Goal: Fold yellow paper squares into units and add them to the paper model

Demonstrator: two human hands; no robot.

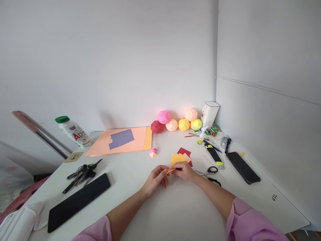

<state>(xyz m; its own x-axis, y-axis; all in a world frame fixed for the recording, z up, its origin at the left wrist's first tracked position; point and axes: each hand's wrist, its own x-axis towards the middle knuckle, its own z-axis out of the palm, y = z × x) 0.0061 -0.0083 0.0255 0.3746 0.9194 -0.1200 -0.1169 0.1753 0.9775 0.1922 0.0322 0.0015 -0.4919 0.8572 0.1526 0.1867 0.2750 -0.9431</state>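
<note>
Between my two hands, over the middle of the white table, is a small orange-yellow piece of paper, seen nearly edge-on. My left hand pinches its left end, while my right hand grips the other end. Just behind my right hand lie yellow paper pieces, with red paper pieces and a peach paper piece partly under them. A small pink and peach folded paper shape sits behind my left hand. Scissors rest to the right of my right hand.
Faceted paper balls glow along the wall. On the right are a glue bottle, a utility knife and a black phone. On the left are peach sheets, keys, a black flat slab and a green-capped bottle.
</note>
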